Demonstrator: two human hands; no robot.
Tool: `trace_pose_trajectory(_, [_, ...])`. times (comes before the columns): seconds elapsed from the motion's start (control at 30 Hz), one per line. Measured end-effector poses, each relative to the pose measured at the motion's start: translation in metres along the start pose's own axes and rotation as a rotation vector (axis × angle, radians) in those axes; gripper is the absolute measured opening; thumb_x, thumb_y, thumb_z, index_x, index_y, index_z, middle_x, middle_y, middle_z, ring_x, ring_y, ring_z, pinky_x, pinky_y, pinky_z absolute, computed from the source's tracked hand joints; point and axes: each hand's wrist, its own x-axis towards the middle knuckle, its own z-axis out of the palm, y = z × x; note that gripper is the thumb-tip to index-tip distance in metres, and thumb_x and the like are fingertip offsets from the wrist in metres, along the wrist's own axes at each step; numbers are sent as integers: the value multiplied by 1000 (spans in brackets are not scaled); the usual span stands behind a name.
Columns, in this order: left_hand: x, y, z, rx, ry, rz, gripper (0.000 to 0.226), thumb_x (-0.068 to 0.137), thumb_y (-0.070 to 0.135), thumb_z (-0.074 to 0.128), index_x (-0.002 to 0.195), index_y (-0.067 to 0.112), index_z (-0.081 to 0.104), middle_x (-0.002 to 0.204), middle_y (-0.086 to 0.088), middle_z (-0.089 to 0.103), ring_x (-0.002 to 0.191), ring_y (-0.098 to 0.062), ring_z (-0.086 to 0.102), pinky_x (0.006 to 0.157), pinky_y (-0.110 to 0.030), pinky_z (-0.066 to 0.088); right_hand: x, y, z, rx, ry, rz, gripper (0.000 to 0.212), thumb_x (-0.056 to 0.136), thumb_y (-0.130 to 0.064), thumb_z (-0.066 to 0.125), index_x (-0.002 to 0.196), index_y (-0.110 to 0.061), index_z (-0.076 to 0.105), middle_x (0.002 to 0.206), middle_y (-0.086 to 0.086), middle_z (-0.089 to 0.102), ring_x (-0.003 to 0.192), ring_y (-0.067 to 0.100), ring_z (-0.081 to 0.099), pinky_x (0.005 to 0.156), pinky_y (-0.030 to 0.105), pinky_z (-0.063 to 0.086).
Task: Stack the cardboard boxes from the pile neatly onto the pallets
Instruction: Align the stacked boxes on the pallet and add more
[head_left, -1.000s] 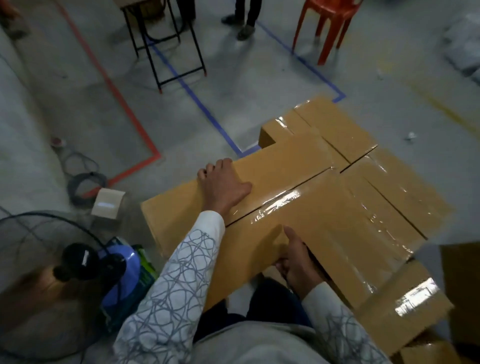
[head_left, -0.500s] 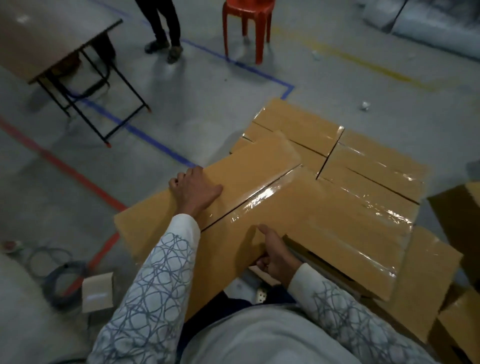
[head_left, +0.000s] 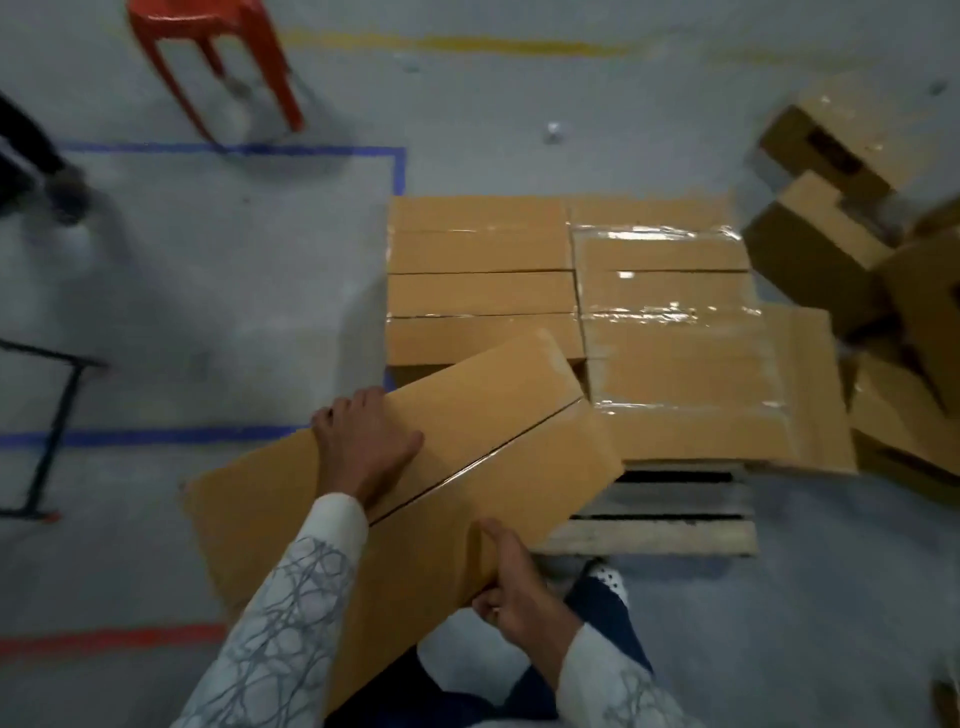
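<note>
One box (head_left: 483, 415) in carry: my left hand (head_left: 363, 447) hooks far edge, right hand (head_left: 519, 587) grips near corner. Box hangs askew over pallet (head_left: 649, 538) front. Next, I reckon: square it, lower onto bare slats.

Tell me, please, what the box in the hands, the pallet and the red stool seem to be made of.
Held box: brown cardboard, matte, its flaps meeting at a centre seam. Pallet: bare pale wood, seen as slats with gaps between them. Stool: probably moulded plastic, smooth and orange-red, though the blur leaves it open.
</note>
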Motion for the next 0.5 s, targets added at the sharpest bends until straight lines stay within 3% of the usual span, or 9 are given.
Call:
trace_pose_trajectory(0.07, [20, -6, -1, -5, -52, 95, 61, 79, 51, 65, 131, 22, 55, 129, -4, 60, 119, -28, 50, 107, -46, 28, -5, 9, 21, 115, 2, 41, 37, 93, -51, 65, 99, -15, 62, 74, 7, 59, 40, 14, 42, 42, 22, 26])
trace_pose_trajectory(0.17, [45, 0, 4, 6, -187, 178, 73, 74, 55, 64, 139, 23, 54, 135, -4, 60, 125, -28, 50, 108, -44, 26, -2, 16, 39, 260, 30, 84, 43, 91, -54, 66, 112, -17, 62, 86, 6, 64, 62, 19, 55, 39, 20, 38])
trace_pose_trajectory(0.23, [60, 9, 12, 33, -258, 203, 84, 65, 59, 55, 142, 24, 53, 140, -4, 59, 128, -29, 50, 107, -42, 25, 4, 13, 44, 355, 29, 116, 51, 88, -56, 69, 122, -19, 61, 103, 8, 68, 83, 25, 63, 49, 25, 48])
trace_pose_trajectory(0.33, [80, 17, 37, 34, -337, 243, 91, 63, 60, 52, 147, 26, 50, 147, -4, 54, 134, -29, 46, 109, -42, 24, 29, 6, 41, 462, 33, 134, 60, 85, -51, 74, 134, -22, 56, 122, 13, 64, 107, 33, 62, 69, 35, 56])
trace_pose_trajectory(0.4, [98, 20, 62, 31, -389, 274, 95, 63, 60, 52, 152, 26, 45, 150, -6, 51, 139, -29, 42, 112, -43, 23, 62, -3, 38, 515, 28, 152, 60, 84, -49, 76, 135, -23, 58, 127, 12, 61, 112, 35, 59, 76, 39, 59])
trace_pose_trajectory(0.5, [132, 13, 113, 18, -456, 298, 101, 61, 61, 53, 154, 23, 41, 148, -10, 51, 140, -33, 42, 115, -46, 22, 122, -16, 37, 529, 31, 194, 55, 84, -49, 75, 130, -23, 61, 129, 12, 60, 110, 36, 60, 73, 40, 60])
